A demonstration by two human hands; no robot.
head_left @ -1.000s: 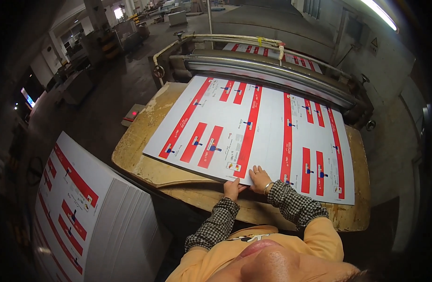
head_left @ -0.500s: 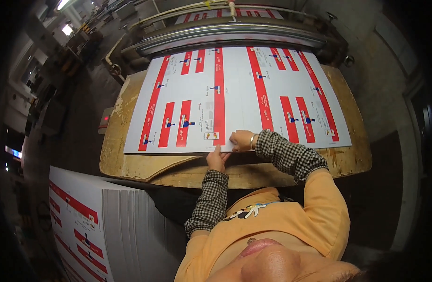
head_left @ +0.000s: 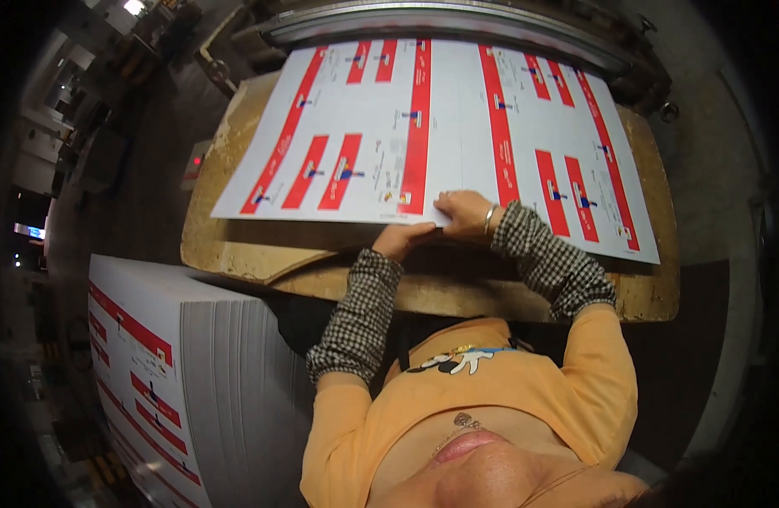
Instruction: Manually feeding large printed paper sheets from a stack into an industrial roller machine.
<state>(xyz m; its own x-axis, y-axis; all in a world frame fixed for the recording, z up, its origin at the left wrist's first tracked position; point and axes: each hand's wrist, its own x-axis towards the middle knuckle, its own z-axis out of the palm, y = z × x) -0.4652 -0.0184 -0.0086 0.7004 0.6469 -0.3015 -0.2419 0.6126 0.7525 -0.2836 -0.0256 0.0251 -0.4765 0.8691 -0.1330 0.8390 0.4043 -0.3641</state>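
Observation:
A large white printed sheet with red bands and small blue figures spreads out in front of me, its far end by the metal roller. Both hands are at the middle of its near edge. My left hand is closed on the edge from below, with the thumb along it. Just to the right, my right hand has curled fingers over the top of the same edge. That edge is raised off the worn wooden table, with shadow beneath it. The fingertips under the sheet are hidden.
A metal roller of a machine crosses the far end of the table. At the lower left stands a tall stack of similar printed sheets. Beyond the table's left side is a small box with a red light.
The sheet's near edge has risen off the table, held by both hands. My view has shifted, so table and roller appear higher. My left hand now lies closer against the right.

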